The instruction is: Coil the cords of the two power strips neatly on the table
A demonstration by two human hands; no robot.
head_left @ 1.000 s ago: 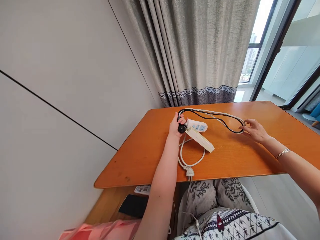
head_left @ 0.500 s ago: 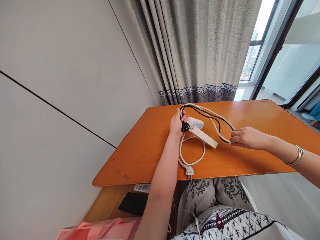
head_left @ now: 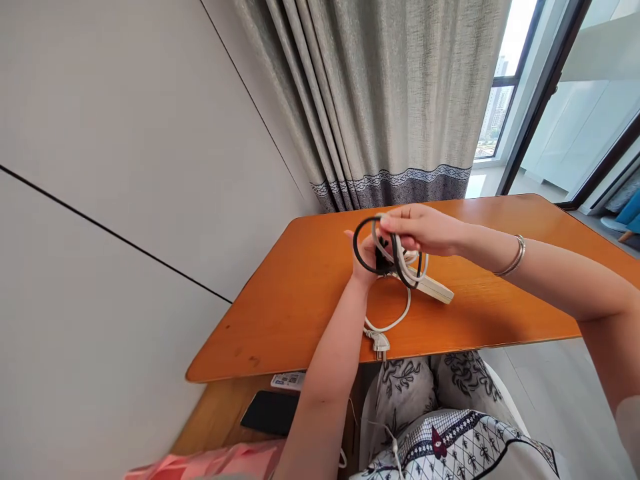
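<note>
My left hand [head_left: 367, 259] is closed around a black plug [head_left: 384, 257] and the cables at the near end of a white power strip [head_left: 436, 289], its thumb sticking out. Above it, my right hand [head_left: 420, 228] pinches a looped bundle of black and white cables [head_left: 358, 247]. The loops hang in front of the left hand and hide part of its fingers. Below, a white cord [head_left: 397, 325] curves across the table to a white plug [head_left: 381, 342] at the front edge.
The orange-brown table [head_left: 500, 287] has rounded corners. Under its front edge, a black phone-like slab [head_left: 270, 412] lies on a wooden surface beside a pink bag-like item [head_left: 210, 462]. A grey curtain [head_left: 395, 100] hangs behind, with a pale wall [head_left: 125, 133] to the left.
My right hand has moved left and up, bringing the cables from a stretched-out span into loops over my left hand. The power strip has shifted slightly right.
</note>
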